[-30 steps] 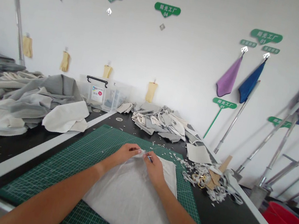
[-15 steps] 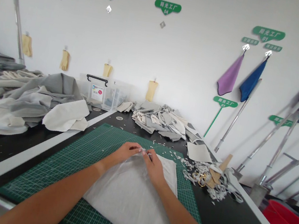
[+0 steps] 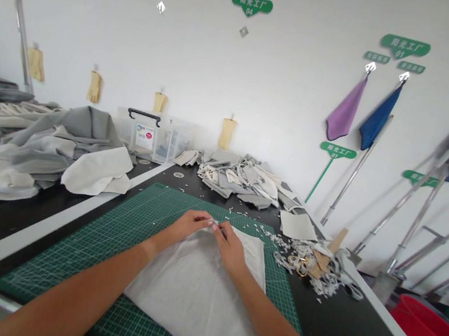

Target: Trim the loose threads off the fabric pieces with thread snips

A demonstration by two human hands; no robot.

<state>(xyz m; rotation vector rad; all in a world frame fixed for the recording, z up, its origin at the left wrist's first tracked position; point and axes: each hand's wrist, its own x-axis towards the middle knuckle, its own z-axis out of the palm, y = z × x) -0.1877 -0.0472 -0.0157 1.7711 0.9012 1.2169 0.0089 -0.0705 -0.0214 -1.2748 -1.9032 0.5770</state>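
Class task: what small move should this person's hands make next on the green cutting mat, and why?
Probably lift the white fabric sheet's pinched tip: the left hand and right hand meet there, and the sheet lies flat on the green gridded cutting mat.

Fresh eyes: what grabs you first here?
Centre foreground, left hand and right hand meet at the top corner of a white fabric sheet on a green cutting mat. On the right wall hang a purple cloth and a blue cloth; a red tub sits low right. Left of the mat lies a grey fabric heap.
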